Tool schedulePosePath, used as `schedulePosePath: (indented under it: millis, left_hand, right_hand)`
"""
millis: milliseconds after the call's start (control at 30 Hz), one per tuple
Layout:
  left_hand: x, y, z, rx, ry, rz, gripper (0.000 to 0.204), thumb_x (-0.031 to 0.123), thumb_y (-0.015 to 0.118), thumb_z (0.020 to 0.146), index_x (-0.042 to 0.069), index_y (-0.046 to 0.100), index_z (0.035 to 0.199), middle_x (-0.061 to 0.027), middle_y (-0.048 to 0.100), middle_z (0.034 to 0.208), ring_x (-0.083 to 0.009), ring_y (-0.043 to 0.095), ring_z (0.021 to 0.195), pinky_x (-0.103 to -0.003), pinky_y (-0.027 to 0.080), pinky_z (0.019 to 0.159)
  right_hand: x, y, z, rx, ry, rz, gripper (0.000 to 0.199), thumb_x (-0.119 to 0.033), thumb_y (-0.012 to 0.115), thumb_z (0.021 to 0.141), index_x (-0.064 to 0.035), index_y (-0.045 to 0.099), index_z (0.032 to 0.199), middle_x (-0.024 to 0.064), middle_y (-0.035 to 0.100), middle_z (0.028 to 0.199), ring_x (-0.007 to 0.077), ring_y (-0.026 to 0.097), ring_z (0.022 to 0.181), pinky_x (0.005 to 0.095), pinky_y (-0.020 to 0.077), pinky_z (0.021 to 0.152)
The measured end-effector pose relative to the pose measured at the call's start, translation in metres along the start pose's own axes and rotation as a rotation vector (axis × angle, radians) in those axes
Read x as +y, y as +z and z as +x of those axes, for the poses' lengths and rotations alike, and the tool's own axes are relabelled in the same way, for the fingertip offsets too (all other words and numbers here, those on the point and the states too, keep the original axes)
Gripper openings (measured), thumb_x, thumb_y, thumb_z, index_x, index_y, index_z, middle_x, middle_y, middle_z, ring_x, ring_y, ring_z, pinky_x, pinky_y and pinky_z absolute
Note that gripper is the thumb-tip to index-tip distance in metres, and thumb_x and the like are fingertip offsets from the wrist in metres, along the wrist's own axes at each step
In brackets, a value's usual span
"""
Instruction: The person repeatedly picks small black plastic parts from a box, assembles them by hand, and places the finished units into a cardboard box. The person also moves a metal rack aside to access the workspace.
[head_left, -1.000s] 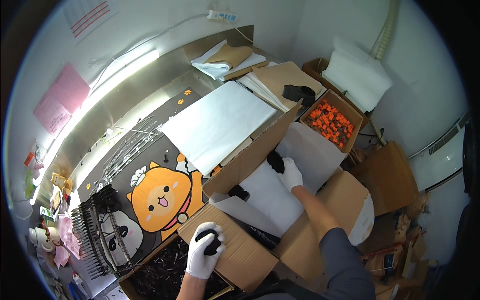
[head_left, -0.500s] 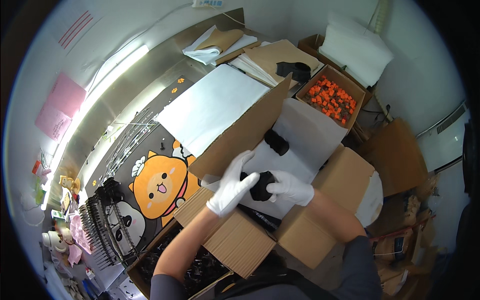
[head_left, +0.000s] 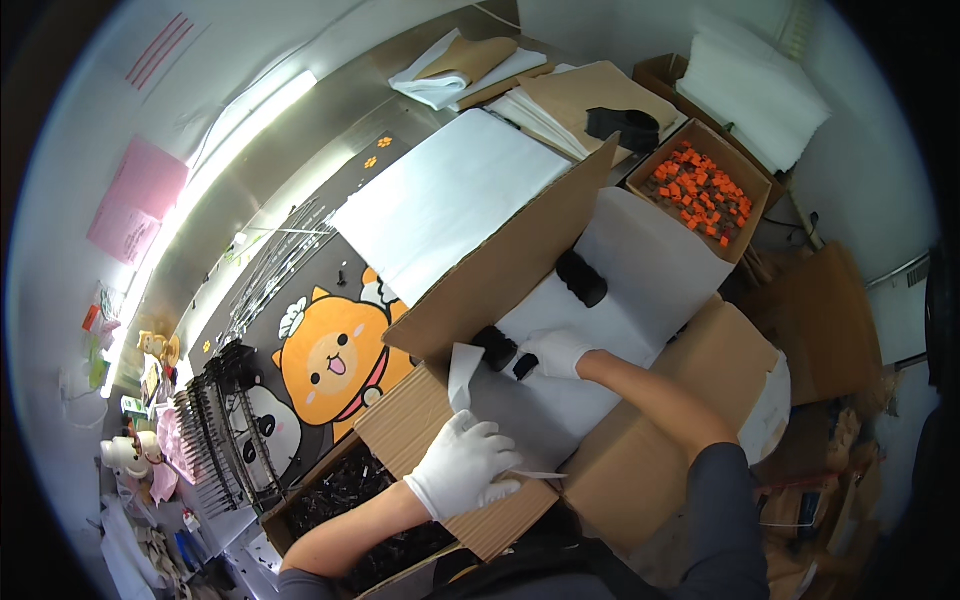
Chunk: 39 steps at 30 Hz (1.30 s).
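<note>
At mid-frame the right hand (head_left: 558, 354) pinched a black piece (head_left: 524, 367) over the paper liner (head_left: 655, 240), apparently placing it, gentle release probably needed next, while the left hand's (head_left: 465, 466) grip, lower centre, was unclear.

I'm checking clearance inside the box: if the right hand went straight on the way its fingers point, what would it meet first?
Beyond the dark piece at its fingertips, the right hand would probably meet the black bundle near the raised cardboard flap, though depth is unclear.
</note>
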<state>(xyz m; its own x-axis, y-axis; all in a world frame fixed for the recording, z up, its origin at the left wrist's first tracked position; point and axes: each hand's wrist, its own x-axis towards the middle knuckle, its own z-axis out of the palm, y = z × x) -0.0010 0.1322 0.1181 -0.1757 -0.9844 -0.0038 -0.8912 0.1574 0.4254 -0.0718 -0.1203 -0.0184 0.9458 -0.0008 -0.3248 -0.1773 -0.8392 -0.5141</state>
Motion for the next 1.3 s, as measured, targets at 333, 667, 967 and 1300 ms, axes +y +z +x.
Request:
schedulePosePath:
  millis: [333, 667, 967, 1300]
  left_hand:
    - [0.014, -0.011, -0.093, 0.485, -0.256, -0.234, 0.033, 0.012, 0.069, 0.077, 0.009, 0.064, 0.11, -0.0071, 0.065, 0.106, -0.0241, 0.059, 0.109, -0.044, 0.038, 0.097]
    - [-0.046, 0.03, -0.359, 0.944, -0.975, 0.454, 0.03, 0.007, 0.072, 0.072, 0.007, 0.066, 0.101, -0.0117, 0.067, 0.096, -0.0295, 0.061, 0.1, -0.043, 0.043, 0.095]
    - [-0.082, 0.05, -0.367, 0.795, -0.763, 0.384, 0.016, 0.021, 0.075, 0.071, 0.014, 0.064, 0.081, -0.0014, 0.061, 0.071, -0.0216, 0.061, 0.079, -0.047, 0.038, 0.095]
    - [-0.08, -0.017, -0.372, 0.909, -0.704, 0.216, 0.028, 0.022, 0.072, 0.076, 0.014, 0.065, 0.103, -0.0024, 0.063, 0.106, -0.0221, 0.056, 0.11, -0.049, 0.034, 0.103]
  right_hand:
    - [0.004, 0.057, 0.012, 0.224, 0.184, -0.093, 0.022, -0.018, 0.053, 0.087, -0.0036, 0.064, 0.099, 0.0247, 0.066, 0.097, 0.0437, 0.064, 0.088, 0.0512, 0.0505, 0.077]
    - [-0.352, -0.073, 0.042, 0.376, -0.325, -0.074, 0.021, -0.029, 0.061, 0.089, -0.0132, 0.071, 0.098, 0.0081, 0.071, 0.082, 0.0245, 0.069, 0.074, 0.034, 0.0536, 0.068]
    - [-0.376, 0.037, 0.223, 0.501, -0.184, 0.068, 0.034, -0.025, 0.065, 0.083, -0.008, 0.065, 0.112, 0.0134, 0.068, 0.109, 0.032, 0.064, 0.1, 0.0381, 0.0506, 0.088]
    - [-0.389, 0.05, 0.281, 0.948, -0.474, -0.675, 0.011, -0.024, 0.059, 0.09, -0.0156, 0.065, 0.085, 0.0045, 0.057, 0.077, 0.023, 0.06, 0.071, 0.0377, 0.0485, 0.062]
